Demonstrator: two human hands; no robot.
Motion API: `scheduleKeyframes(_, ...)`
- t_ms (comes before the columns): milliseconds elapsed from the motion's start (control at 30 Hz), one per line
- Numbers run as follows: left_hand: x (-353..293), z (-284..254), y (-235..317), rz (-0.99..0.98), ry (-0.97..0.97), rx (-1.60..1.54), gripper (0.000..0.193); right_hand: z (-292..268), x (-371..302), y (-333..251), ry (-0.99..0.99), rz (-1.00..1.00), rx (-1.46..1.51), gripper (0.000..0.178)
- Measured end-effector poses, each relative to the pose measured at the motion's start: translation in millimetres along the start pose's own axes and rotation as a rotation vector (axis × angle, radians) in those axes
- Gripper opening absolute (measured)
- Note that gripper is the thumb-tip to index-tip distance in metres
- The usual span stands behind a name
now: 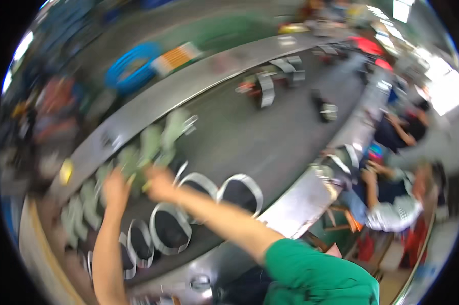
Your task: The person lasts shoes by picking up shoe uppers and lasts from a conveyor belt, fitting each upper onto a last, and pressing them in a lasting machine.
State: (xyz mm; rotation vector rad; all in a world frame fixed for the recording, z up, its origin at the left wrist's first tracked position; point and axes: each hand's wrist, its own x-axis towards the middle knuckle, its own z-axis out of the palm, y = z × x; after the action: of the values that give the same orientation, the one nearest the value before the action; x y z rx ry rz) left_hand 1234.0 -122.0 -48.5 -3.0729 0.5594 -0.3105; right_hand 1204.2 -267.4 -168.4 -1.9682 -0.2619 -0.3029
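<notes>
Motion blurs both of my hands over the near left part of a dark conveyor belt (pixel 224 137). My left hand (pixel 116 189) is among a row of soft grey-green pieces (pixel 91 203) that look like shoe uppers. Just right of it, my right hand (pixel 159 183) reaches across at a grey-green piece (pixel 130 161). Fingers on both hands look bent, with small yellow spots at the tips, but blur hides whether they grip anything. Closer to me lies a row of black rounded pieces with white rims (pixel 170 229), also resembling shoe parts.
Metal ledges (pixel 290 203) border the belt. More strap-like pieces (pixel 266 89) lie farther along it. A blue ring-shaped item (pixel 133 66) and an orange-and-white stack (pixel 176 57) sit beyond the far ledge. Two people sit at right, one in a light top (pixel 395 216).
</notes>
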Motion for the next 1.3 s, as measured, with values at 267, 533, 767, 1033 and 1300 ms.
scheduleKeyframes(267, -33, 4, -16, -0.023, -0.141, 0.069, 0.053, 36, 44, -5, 0.018, 0.204, 0.208, 0.020)
scheduleKeyframes(533, -59, 4, -16, 0.163, -0.061, -0.251, 0.017, 58, 51, -12, 0.182, 0.619, 0.347, 0.030)
scheduleKeyframes(767, -106, -50, 0, 0.130, -0.066, -0.306, 0.025, -5, 64, 51, 0.623, 1.293, 0.294, 0.032)
scheduleKeyframes(1033, -201, -31, -58, -0.672, 0.086, -0.737, 0.025, -122, -55, 63, 0.338, 0.234, -0.245, 0.044)
scheduleKeyframes(1300, -322, 9, 18, -1.245, 0.231, -1.444, 0.031, -134, -309, 53, -0.507, 0.458, -0.503, 0.023)
